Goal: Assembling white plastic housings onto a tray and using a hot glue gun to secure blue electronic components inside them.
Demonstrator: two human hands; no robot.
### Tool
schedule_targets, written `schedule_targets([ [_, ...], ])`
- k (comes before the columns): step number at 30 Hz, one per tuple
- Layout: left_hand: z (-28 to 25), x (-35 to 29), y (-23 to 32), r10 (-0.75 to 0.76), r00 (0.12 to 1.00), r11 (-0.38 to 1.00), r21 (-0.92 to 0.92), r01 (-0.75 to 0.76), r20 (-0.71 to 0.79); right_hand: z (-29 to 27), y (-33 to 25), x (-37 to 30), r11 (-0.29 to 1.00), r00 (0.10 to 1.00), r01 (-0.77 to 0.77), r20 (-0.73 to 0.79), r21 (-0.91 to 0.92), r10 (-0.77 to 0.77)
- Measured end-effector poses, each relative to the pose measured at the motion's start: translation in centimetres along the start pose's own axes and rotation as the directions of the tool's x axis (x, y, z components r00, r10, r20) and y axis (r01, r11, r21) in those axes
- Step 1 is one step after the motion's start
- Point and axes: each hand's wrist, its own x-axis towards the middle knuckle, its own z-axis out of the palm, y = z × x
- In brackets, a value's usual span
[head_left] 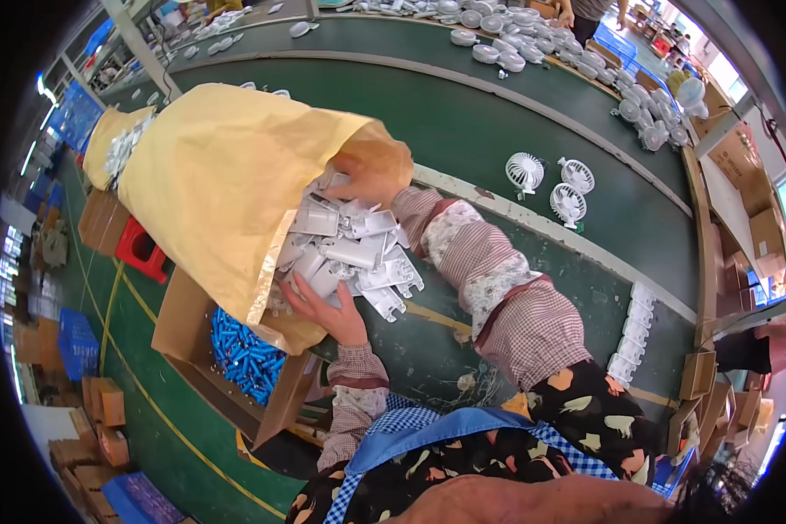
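Observation:
A large yellow paper bag lies on its side with its mouth towards me. White plastic housing pieces spill from it onto the green bench. My left hand rests at the near side of the pile, fingers spread against the pieces and thumb raised. Just inside the far edge of the mouth, my right hand reaches over the pile with fingers stretched out, slightly blurred. Neither hand has a piece clearly gripped. Patterned sleeve covers reach both wrists.
Below the bag stands a cardboard box of blue cylindrical cells. White fan heads lie on the green conveyor, with more heaped along its far side. A row of white housings lies at the right. Other people stand beyond.

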Motion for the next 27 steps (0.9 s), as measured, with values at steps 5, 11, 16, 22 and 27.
schedule_targets([
  [5, 2.9, 0.0, 0.9, 0.054, 0.994, 0.998, 0.037, -0.057, 0.094, 1.6, 2.4, -3.7, 0.967, 0.996, 0.016, -0.093, 0.254, 0.008],
  [11, 4.4, 1.2, 1.3, 0.522, 0.837, 0.853, 0.126, -0.507, -0.162, 3.0, 2.7, -5.3, 0.947, 0.964, 0.141, -0.258, 0.289, -0.064],
  [16, 3.3, 0.2, 0.5, 0.473, 0.874, 0.847, 0.218, -0.485, 0.107, 2.1, -0.9, -9.5, 0.94, 0.936, 0.011, -0.333, 0.342, 0.111],
  [22, 5.3, -1.9, 1.6, 0.439, 0.89, 0.89, -0.2, -0.41, 0.127, -0.3, -1.8, -13.8, 0.938, 0.889, -0.133, -0.379, 0.321, 0.256],
  [27, 5.6, -2.2, 3.1, 0.528, 0.811, 0.847, -0.216, -0.485, 0.25, -1.7, -1.5, -16.4, 0.922, 0.805, -0.214, -0.476, 0.323, 0.354],
])
